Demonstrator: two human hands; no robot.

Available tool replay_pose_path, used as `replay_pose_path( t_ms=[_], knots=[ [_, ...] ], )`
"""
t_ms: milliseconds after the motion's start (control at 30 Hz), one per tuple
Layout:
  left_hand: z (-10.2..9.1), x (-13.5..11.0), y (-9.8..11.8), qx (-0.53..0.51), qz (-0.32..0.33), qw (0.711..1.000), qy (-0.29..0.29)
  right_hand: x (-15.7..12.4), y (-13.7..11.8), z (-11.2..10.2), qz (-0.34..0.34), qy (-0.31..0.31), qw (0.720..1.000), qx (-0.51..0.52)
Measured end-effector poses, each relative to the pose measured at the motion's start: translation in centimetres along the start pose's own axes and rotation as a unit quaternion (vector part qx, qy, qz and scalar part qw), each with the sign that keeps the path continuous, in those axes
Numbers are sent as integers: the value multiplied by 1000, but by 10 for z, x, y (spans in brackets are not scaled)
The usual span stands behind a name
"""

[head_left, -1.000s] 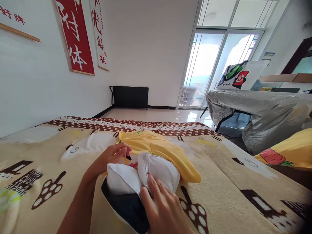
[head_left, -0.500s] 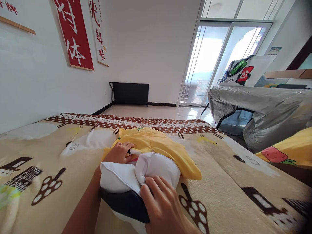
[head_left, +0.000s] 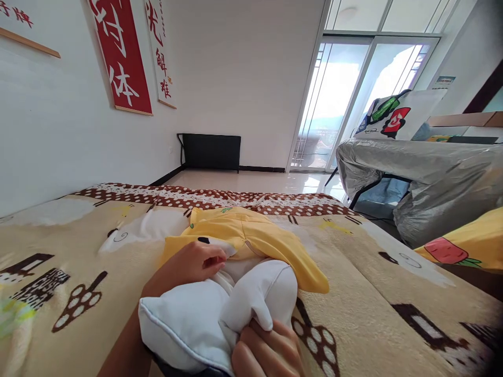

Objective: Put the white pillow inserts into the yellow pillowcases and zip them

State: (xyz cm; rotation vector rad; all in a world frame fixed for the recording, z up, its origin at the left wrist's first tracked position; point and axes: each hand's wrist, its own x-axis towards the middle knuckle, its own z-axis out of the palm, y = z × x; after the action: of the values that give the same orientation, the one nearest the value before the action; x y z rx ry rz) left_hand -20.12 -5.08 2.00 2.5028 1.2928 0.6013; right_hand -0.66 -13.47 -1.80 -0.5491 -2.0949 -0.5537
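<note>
A soft white pillow (head_left: 184, 319) with a dark navy underside lies partly inside a yellow fabric cover (head_left: 251, 230) on the bed. My left hand (head_left: 192, 264) is at the cover's near opening, its fingers curled at the fabric edge beside a white patch with a black spot. Close to me, my right hand (head_left: 271, 348) is closed on a bunched fold of the white pillow. The far part of the pillow is hidden under the yellow cloth.
A beige patterned blanket (head_left: 373, 293) with a brown dotted border covers the bed. On the right stand a plastic-wrapped table (head_left: 432, 162) bearing a bag and boxes, and a yellow cushion (head_left: 467, 241). A black folded panel (head_left: 212, 152) leans against the far wall.
The white pillow has shifted toward me, and more of it shows outside the cover. My right hand has moved lower, pulling up a fold. The left fingers have curled and moved slightly right.
</note>
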Motion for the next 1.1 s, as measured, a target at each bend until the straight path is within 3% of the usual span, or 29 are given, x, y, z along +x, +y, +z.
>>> replay_pose_path(
  t_ms=[33,200,333,533,700,767,900,1000,1100],
  knots=[
    [4,3,-1,9,-3,1000,-7,0,0,1,-3,5,1000,0],
    [24,17,-17,129,-5,989,65,4,-3,9,6,32,999,-8],
    [32,23,-28,156,-8,987,48,5,-2,11,23,22,999,16],
    [37,30,-42,175,-70,978,85,6,9,6,136,-65,982,110],
    [21,18,-52,128,-103,981,102,10,37,5,243,-167,941,164],
    [14,13,-51,93,-96,978,161,12,50,8,289,-202,918,184],
    [11,15,-42,12,-56,942,331,15,64,19,333,-250,883,217],
    [14,19,-34,-65,-74,922,375,14,68,28,355,-271,863,234],
    [17,19,-24,-71,-84,901,421,13,73,37,375,-282,848,244]
  ],
)
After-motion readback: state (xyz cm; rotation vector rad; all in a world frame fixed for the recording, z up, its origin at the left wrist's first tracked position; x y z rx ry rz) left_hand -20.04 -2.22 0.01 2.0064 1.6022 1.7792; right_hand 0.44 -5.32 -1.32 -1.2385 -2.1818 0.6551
